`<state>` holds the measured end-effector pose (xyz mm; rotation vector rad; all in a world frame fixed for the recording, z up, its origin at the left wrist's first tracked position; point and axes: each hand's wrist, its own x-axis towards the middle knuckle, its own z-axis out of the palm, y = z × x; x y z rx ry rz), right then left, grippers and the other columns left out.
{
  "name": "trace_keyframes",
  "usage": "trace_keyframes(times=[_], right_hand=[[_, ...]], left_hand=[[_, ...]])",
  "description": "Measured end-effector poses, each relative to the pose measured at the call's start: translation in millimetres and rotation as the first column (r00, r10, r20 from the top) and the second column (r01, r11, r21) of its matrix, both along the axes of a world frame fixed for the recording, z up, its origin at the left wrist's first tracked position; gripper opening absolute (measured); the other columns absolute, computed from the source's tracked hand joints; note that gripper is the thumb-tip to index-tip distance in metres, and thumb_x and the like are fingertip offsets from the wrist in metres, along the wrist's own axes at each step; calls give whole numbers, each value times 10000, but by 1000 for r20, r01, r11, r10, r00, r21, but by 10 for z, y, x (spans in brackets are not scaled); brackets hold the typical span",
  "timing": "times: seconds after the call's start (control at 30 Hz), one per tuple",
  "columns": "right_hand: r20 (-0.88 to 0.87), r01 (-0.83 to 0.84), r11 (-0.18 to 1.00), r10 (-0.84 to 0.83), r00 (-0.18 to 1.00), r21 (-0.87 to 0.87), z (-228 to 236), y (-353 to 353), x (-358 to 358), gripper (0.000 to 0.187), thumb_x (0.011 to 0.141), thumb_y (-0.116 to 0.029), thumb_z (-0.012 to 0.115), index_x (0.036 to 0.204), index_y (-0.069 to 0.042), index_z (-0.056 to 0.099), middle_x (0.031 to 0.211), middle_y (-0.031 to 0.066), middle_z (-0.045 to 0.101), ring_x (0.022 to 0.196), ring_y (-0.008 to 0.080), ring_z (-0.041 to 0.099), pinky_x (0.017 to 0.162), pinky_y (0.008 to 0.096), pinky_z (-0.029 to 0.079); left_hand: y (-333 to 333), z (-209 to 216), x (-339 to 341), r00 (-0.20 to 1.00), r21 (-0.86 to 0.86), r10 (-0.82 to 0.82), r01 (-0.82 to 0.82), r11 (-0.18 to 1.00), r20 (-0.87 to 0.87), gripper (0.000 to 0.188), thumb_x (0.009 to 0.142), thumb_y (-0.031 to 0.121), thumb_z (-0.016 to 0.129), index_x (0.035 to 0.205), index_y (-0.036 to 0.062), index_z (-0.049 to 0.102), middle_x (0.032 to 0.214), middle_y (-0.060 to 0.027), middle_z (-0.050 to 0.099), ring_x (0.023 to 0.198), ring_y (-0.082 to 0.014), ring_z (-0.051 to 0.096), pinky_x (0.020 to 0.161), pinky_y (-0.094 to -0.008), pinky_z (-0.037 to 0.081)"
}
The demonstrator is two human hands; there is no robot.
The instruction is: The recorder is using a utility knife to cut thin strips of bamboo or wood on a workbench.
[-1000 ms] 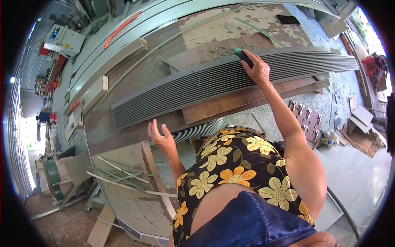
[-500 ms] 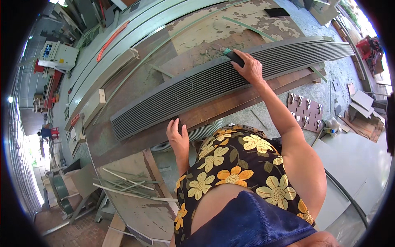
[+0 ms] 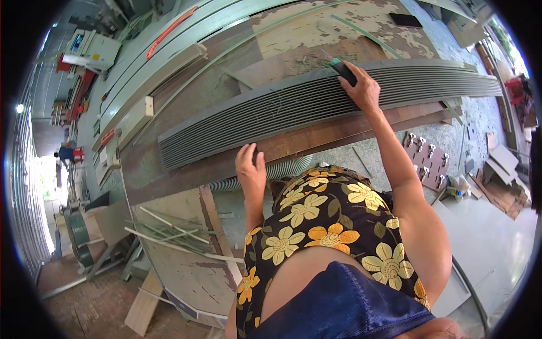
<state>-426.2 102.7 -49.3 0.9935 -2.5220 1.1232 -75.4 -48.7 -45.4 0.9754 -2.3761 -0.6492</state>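
A long grey ribbed panel (image 3: 226, 124) with narrow parallel grooves lies slantwise across the brown workbench (image 3: 299, 144). My right hand (image 3: 364, 90) is closed around a dark block with a green end (image 3: 344, 73), over the panel's far side right of its middle. The block's underside is hidden, so I cannot tell how it meets the surface. At the panel's near edge, my left hand (image 3: 251, 166) has its fingers extended, fingertips at the edge and nothing in them.
Thin offcut strips (image 3: 175, 231) lie on a lower board at left. A ribbed hose (image 3: 282, 169) runs beneath the bench's near edge. To the right is a brown plate with metal fittings (image 3: 426, 161). A dark flat object (image 3: 406, 20) rests at the bench's far end.
My view has turned slightly, so the panel and bench appear tilted differently. Both hands keep nearly the same places on the panel, and the block stays in my right hand.
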Motion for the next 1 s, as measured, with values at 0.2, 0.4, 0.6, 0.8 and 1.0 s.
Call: trace_keyframes(times=[0.2,0.4,0.6,0.8,1.0], right_hand=[[4,-6,1000,7,1000,-6,3,-13,40,457,819,-351,711,1240,-191,634,1066,94,695,950,298,687,799,401,557],[36,-4,1000,4,999,-20,22,77,16,473,815,-347,714,1240,-158,631,1041,100,695,930,304,684,772,407,550],[28,-20,1000,20,999,-6,16,64,-7,471,816,-328,720,1247,-160,629,1040,103,699,900,301,690,754,392,553],[131,56,995,-44,990,-88,33,9,-156,417,774,-291,746,1137,-109,645,1016,117,699,924,304,684,791,418,540],[-167,327,940,-309,936,95,104,44,-1216,374,743,-231,749,1065,-67,653,1037,124,668,1008,338,641,851,432,520]], left_hand=[[-211,80,10,996,-93,51,-57,994,-67,252,890,127,655,1110,8,690,1148,-187,657,1081,-356,618,948,-426,483],[-824,183,-244,994,-229,-72,51,972,-85,212,898,89,632,1059,-37,684,1078,-195,674,1008,-350,642,900,-430,506],[-1332,381,-703,994,-262,-35,8,965,-100,255,927,146,606,1089,-38,675,1071,-206,684,998,-372,647,886,-437,506],[-541,247,-1286,951,-234,-297,310,922,91,683,887,347,696,1419,-8,458,1438,-281,438,1355,-409,412,1118,-495,337],[-7,-103,-1382,833,-166,-321,432,886,451,1066,789,611,697,1571,107,178,1596,-266,130,1477,-449,123,1147,-641,152]])
